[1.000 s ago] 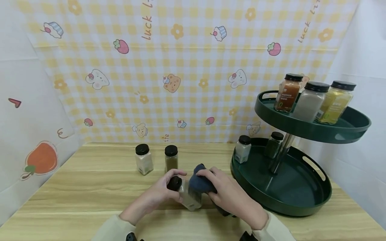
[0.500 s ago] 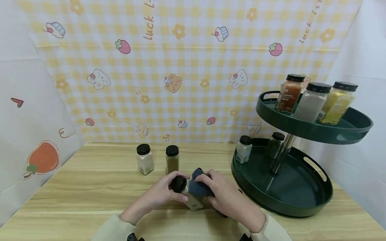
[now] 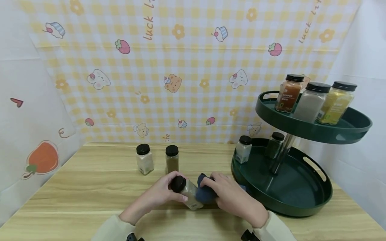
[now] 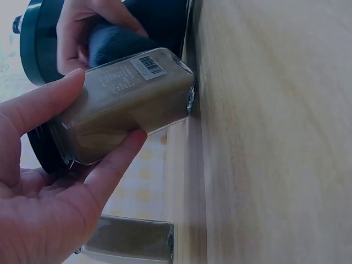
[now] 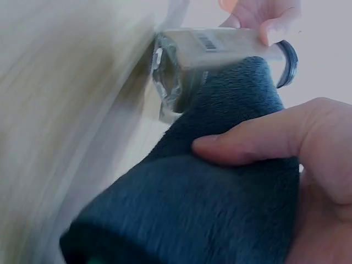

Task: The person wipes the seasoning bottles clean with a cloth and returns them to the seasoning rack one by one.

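Observation:
My left hand point(image 3: 164, 190) grips a spice jar point(image 3: 190, 194) near its black lid, thumb on one side and fingers on the other. The jar leans, its bottom corner right at the wooden tabletop. In the left wrist view, brownish powder and a barcode label point(image 4: 148, 66) show on the jar point(image 4: 126, 104). A dark blue cloth point(image 3: 206, 193) is bunched in my right hand point(image 3: 232, 197), up against the jar's side. From the right wrist, the thumb presses on the fuzzy cloth point(image 5: 220, 181), which overlaps the jar's point(image 5: 220, 49) lower body.
Two black-lidded jars, one pale point(image 3: 144, 160) and one brown point(image 3: 172, 160), stand behind my left hand. On the right is a two-tier green rack point(image 3: 283, 211), with three jars on top, including a pepper jar point(image 3: 288, 95), and two smaller ones below.
The left hand has tilted the jar, its lid shifting slightly right. My right hand has moved the cloth along the jar's side, lately down and to the right.

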`<state>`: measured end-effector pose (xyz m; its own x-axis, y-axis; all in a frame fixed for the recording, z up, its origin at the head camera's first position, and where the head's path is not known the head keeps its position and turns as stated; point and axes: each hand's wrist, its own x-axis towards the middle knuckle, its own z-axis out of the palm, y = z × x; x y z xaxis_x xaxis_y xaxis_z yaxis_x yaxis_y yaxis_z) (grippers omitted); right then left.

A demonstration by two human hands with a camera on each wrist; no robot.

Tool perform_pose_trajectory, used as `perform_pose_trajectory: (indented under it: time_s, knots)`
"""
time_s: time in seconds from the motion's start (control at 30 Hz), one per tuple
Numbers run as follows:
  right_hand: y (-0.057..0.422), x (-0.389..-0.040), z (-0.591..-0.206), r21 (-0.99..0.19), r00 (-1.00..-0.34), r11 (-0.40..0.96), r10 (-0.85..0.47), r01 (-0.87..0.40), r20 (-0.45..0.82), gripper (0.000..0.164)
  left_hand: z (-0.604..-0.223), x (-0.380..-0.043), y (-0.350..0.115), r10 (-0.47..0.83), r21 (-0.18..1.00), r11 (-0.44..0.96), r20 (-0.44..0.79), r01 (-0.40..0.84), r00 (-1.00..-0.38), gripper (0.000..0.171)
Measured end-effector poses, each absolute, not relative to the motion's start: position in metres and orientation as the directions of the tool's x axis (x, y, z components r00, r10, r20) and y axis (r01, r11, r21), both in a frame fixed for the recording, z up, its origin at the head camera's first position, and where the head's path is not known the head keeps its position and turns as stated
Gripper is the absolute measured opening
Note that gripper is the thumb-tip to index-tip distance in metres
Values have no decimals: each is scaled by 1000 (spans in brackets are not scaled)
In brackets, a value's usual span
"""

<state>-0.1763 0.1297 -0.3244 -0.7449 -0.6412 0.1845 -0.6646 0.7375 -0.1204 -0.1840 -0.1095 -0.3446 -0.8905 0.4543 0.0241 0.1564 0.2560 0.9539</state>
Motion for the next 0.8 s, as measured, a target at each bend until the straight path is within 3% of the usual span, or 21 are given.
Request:
perform_pose_trajectory:
  time_s: [0.33,0.53,0.8]
  knots:
    - [119,-170,-321,-202,-712,691,-618,-694,333,51,-341,-182,-110,462,956,241,36,164,-886,52]
    - [119,-170,-321,-199,-714,691,-630,-695,305,48,-341,-183,-110,453,954,256,22,154,-891,51]
    - [130,-174,-321,-118,-731,722,-664,-681,159,49,-341,-182,-112,455,952,258,29,163,-890,50]
